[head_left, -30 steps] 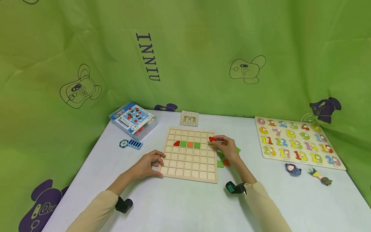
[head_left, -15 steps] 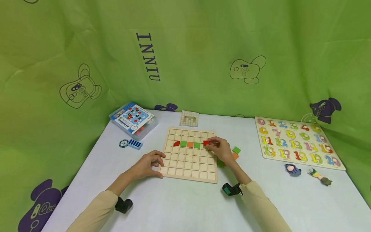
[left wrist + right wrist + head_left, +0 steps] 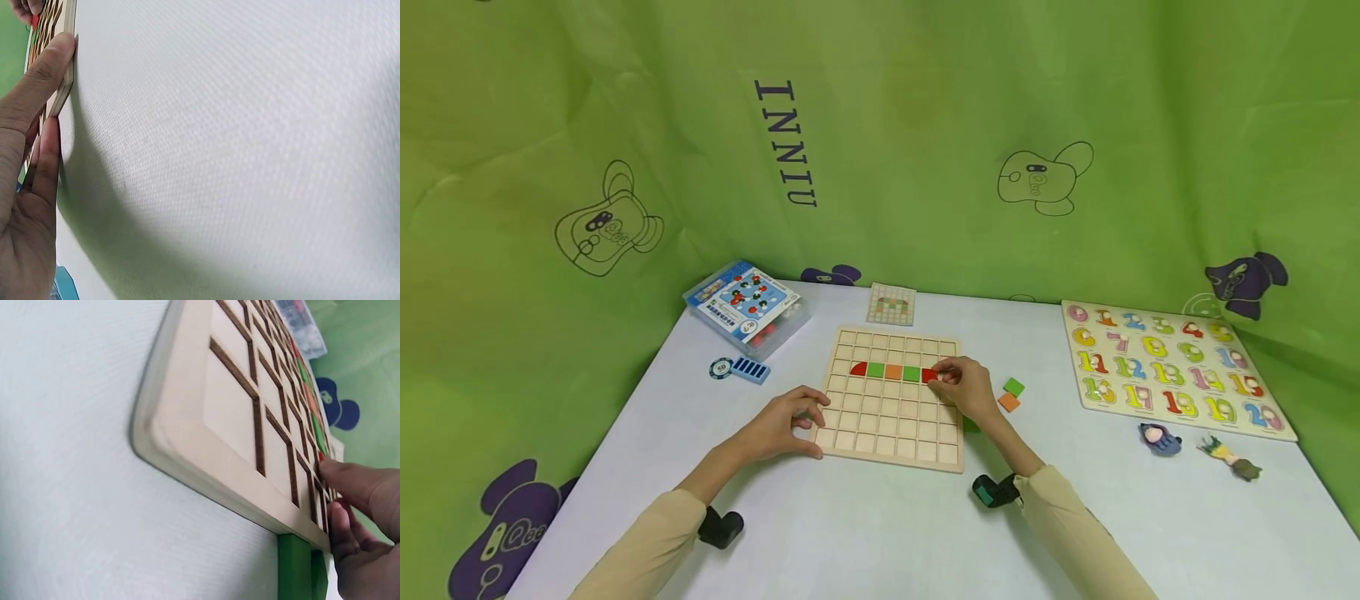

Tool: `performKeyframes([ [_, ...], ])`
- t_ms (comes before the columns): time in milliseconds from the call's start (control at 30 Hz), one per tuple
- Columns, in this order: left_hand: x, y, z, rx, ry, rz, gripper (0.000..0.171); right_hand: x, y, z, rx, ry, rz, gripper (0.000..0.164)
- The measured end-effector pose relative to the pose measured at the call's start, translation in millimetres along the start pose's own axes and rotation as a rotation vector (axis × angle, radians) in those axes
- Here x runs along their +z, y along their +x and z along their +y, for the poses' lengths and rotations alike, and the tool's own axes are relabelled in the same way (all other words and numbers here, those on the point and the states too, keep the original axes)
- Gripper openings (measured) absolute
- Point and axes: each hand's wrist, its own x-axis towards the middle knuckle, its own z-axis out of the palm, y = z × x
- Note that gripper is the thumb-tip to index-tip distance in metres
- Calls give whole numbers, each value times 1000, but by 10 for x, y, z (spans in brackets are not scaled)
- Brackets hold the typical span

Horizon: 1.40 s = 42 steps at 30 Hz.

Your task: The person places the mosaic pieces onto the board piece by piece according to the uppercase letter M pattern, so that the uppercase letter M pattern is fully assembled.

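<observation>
Red tile [image 3: 929,376] is lying on the board [image 3: 888,406], just right of a green tile [image 3: 912,374], right hand [image 3: 967,388] pinching it. Left hand [image 3: 781,427] is gripping the board's corner; slackening could be letting it skid.

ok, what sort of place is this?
Probably a small staged recording booth. Printed green fabric surrounds the white table at left, back and right; a wooden grid board and a number puzzle lie on it; black devices sit at both wrists.
</observation>
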Motion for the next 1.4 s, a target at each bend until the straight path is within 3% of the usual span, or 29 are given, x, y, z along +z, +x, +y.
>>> performKeyframes([
  [567, -19, 14, 20, 4, -7, -4, 33, -74, 30, 15, 32, 45, -53, 14],
  [733, -13, 9, 19, 7, -14, -10, 33, -136, 14, 40, 105, 171, -70, 20],
  [867, -8, 6, 25, 8, -11, -9, 33, -256, -12, 94, 156, 354, -102, 30],
  [933, -7, 5, 32, 6, -9, -7, 32, -335, -27, 118, 172, 386, -108, 31],
  [1200, -7, -1, 40, 0, -5, -2, 32, -662, -105, 272, 243, 371, -72, 35],
  [1400, -1, -6, 25, 4, -9, 1, 33, -884, -227, 409, 223, 325, -26, 36],
])
